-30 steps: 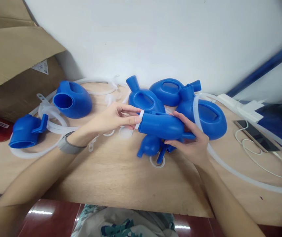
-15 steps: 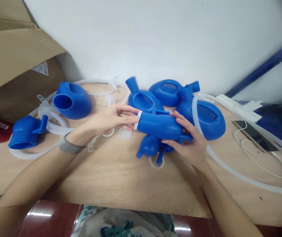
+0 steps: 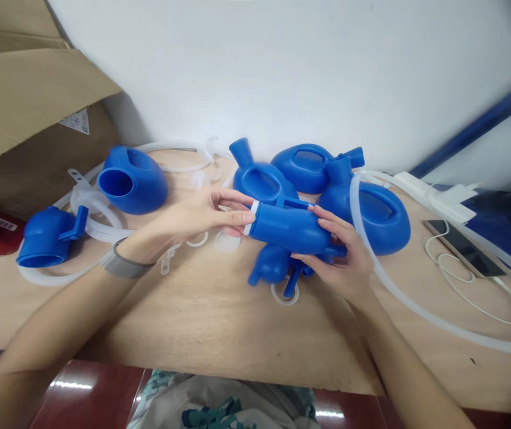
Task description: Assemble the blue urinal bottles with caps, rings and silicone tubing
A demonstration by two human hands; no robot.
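Note:
My right hand (image 3: 345, 250) is wrapped round the right end of a blue plastic spout (image 3: 286, 226), held sideways above the table. At the spout's left end sits a white ring (image 3: 251, 219), gripped by the fingers of my left hand (image 3: 208, 211). How far the ring goes onto the spout is hard to make out. Just below lie small blue spout parts (image 3: 271, 265), partly hidden, with a loose white ring (image 3: 284, 293) beside them. Behind the hands stands a blue bottle with a handle (image 3: 259, 179).
More blue bottles (image 3: 385, 223) stand at the back and right. A blue jug (image 3: 137, 185) and an elbow-shaped blue part (image 3: 45, 238) lie left among clear tubing (image 3: 115, 220). A cardboard box (image 3: 27, 101) is far left; a phone (image 3: 465, 250) with a cable is right.
The spout and both hands have stayed almost in place; the right hand's fingers have shifted slightly left. The whole view has moved a little.

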